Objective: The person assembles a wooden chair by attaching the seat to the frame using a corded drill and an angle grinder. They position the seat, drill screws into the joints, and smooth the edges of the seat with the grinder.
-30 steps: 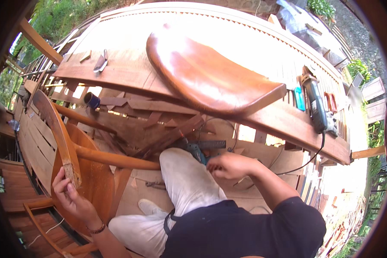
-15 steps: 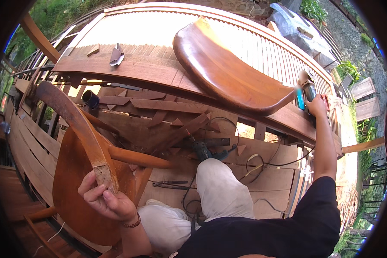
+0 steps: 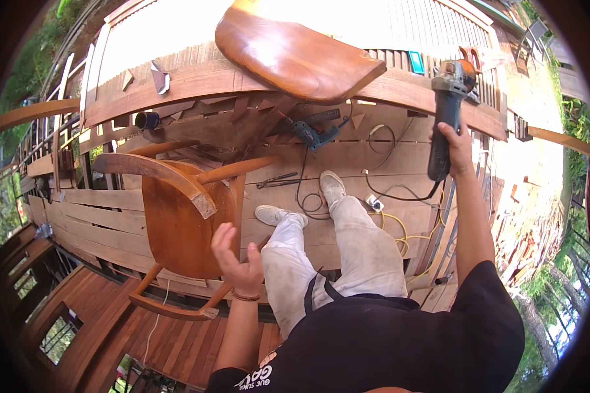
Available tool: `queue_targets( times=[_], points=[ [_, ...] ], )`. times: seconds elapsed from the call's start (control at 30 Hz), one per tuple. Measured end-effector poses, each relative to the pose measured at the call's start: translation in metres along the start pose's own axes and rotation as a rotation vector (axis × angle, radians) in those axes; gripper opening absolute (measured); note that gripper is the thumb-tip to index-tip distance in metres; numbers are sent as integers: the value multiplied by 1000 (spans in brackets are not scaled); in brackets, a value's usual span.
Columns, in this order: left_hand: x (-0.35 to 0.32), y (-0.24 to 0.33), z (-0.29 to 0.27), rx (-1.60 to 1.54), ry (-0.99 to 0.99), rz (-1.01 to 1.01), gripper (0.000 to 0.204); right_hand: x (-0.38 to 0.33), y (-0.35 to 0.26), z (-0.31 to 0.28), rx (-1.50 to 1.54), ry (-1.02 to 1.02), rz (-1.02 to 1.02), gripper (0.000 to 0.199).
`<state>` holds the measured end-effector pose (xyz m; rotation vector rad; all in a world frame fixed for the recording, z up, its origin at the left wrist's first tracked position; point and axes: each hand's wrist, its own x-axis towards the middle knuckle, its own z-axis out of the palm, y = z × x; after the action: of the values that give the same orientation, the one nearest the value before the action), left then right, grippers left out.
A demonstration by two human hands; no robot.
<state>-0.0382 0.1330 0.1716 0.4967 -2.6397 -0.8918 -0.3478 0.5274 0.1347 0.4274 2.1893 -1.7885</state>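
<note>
Outdoors, on a plank deck (image 3: pixel 347 157) of reddish-brown boards, sunlit, greenery at the rim. Right hand (image 3: pixel 453 147) clenched around the body of an angle grinder (image 3: pixel 444 111), held upright above the long wooden counter (image 3: pixel 196 85); its cord trails down to the deck. Left hand (image 3: pixel 237 262) released, fingers spread, palm up, just beside the back of a wooden chair (image 3: pixel 177 216) lying tilted on the deck, not touching it. Curved wooden seat panel (image 3: pixel 295 56) rests on the counter. Blue drill (image 3: pixel 311 131), pliers (image 3: pixel 276 180) and coiled yellow cable (image 3: pixel 393 226) lie on the boards near the person's shoes.
</note>
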Motion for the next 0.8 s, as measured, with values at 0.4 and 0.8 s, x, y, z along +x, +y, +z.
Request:
queue_targets(
  times=[0.4,0.8],
  points=[
    [-36,47,68,-1162,-855,-1147,53,-271,80,160,36,-535,163,94],
    [-87,-5,49,-1168,-546,-1268,28,-277,200,78,-319,-53,96,23]
  ],
)
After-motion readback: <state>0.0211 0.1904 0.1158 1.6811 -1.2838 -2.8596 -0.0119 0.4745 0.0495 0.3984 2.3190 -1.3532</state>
